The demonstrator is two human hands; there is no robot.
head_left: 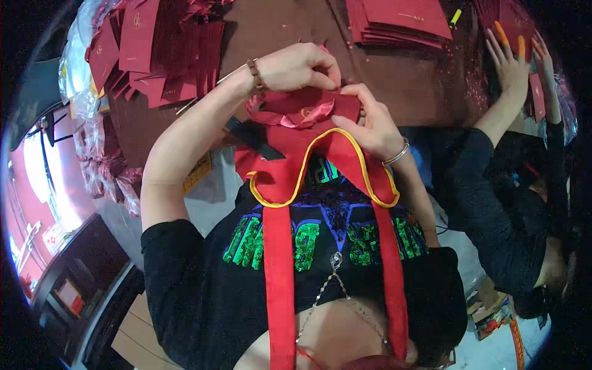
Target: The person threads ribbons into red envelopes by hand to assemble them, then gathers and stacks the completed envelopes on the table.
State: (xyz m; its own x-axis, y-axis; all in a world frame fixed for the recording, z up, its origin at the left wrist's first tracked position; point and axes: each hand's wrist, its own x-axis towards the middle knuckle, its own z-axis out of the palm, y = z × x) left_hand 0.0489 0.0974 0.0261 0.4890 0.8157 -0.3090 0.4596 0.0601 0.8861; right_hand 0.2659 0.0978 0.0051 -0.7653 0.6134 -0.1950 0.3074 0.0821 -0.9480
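In front of my chest is a flat dark red card [348,106] with a small gold emblem, its exact kind hard to tell. A shiny pink ribbon [316,116] runs across its face. My right hand [377,126] grips the card's right side, thumb on the near face and fingers behind. Above the card's far edge, my left hand [302,66] is closed with fingers curled down; a bit of pink ribbon shows just beyond its knuckles, but most of what it pinches is hidden.
Dark red cards lie in a fanned pile [139,52] at the far left and a stack [401,21] at the far right, on a brown table [265,24]. A yellow-green marker [456,18] lies beside the stack. At right, another person's hand [512,74] wears orange finger covers.
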